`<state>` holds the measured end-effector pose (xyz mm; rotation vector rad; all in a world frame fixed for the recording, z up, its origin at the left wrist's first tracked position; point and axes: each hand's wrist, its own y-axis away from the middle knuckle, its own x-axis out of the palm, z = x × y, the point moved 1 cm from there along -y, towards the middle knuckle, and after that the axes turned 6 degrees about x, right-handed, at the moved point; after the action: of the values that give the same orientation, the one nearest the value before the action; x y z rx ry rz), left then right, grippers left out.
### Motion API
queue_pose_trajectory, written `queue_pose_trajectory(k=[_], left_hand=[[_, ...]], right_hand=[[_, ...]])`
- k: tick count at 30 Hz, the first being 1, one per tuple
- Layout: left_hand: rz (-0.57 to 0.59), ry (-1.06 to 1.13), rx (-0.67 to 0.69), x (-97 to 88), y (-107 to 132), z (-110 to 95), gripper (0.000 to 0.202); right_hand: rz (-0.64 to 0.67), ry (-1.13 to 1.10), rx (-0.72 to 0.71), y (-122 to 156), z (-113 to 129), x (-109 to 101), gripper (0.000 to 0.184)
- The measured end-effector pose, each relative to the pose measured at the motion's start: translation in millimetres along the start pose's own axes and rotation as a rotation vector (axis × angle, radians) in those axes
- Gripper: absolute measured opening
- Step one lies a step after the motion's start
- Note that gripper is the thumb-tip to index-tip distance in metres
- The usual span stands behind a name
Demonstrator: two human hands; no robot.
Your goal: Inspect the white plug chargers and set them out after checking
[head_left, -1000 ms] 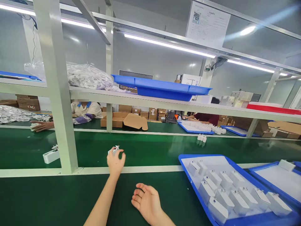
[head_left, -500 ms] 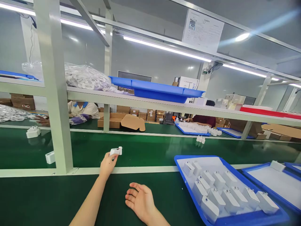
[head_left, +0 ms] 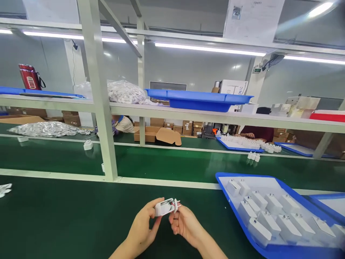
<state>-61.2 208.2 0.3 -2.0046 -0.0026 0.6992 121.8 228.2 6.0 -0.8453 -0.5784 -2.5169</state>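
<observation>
Between my hands, above the green work surface, is a white charger housing with an open side that shows a dark hollow and a bit of red wire. My left hand is closed on the housing, thumb below and fingers above. At its right end sits a small white plug piece with two metal prongs pointing right. My right hand has its fingers curled, with the fingertips pinching at this plug piece. To the right, a blue-rimmed tray bears several similar white housings standing in rows.
A pale metal post rises left of my hands to a shelf with a blue tray and a bag of white parts. Beyond the rail runs a green belt carrying small white chargers. Co-workers sit across.
My left hand has brought the white charger housing back from over the belt to the near surface. My right hand has come up to its plug end. The view has turned left.
</observation>
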Motion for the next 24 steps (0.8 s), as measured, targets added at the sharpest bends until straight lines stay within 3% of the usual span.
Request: queue_pose_trajectory(k=[2,4,6,9,12,17,20,24], left_hand=[[-0.002,0.033,-0.072,0.2,1.8,-5.0,0.017],[0.037,0.137,-0.199,0.8,0.5,-7.5,0.037],[0.133,0.424,-0.424,1.5,-1.7,-8.8,0.053],[0.33,0.892,-0.735,4.0,-1.8,-12.6,0.043],[0.467,1.134,-0.889,8.4,3.8,-20.6,0.036],[0.653,1.449,-1.002,14.9,13.8,-42.4,0.052],[0.61,1.454,-0.935,15.1,12.5,-48.9,0.056],[0.351,1.301,-0.908,14.0,10.7,-37.8,0.039]], right_hand=[[-0.025,0.008,-0.055,6.7,3.0,-1.1,0.037],[-0.044,0.02,-0.105,10.3,6.9,-5.8,0.04],[-0.04,0.051,-0.117,12.1,9.8,-11.4,0.039],[0.027,0.114,-0.06,15.5,10.1,-14.6,0.034],[0.142,0.185,0.037,23.0,7.8,-8.3,0.03],[0.219,0.27,0.128,39.2,5.6,6.1,0.031],[0.082,0.292,0.063,40.9,5.1,6.5,0.026],[-0.211,0.281,-0.111,33.6,2.9,-1.5,0.029]])
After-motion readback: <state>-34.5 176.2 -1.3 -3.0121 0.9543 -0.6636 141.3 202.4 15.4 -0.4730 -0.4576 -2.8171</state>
